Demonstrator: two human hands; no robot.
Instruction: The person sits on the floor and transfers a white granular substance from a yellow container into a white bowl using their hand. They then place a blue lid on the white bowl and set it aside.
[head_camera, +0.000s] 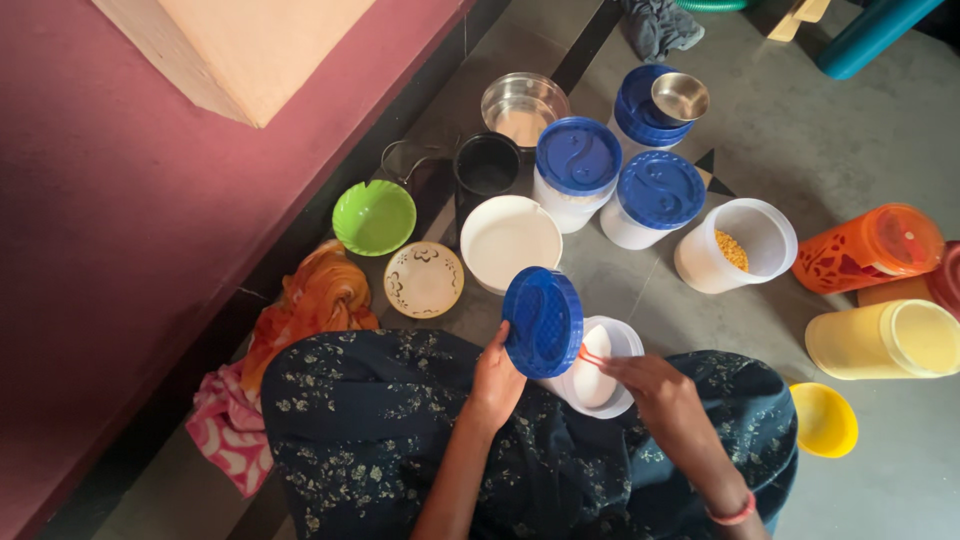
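left hand (497, 382): grasping round blue plastic lid (542, 321), lifted off, tilted on edge
right hand (652, 383): pinching thin orange band (590, 355) at mouth of white plastic jar (600, 370) in lap
progress: lid off; jar contents wrapped, not out
floor (800, 140): 3 blue-lidded white jars, 1 open jar with yellow grains (735, 248), orange and yellow tumblers at right

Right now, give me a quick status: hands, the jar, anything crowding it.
Left hand holds blue lid, tilted, off. Right hand at rim of open white jar. Lidless white container close behind; nothing touching.
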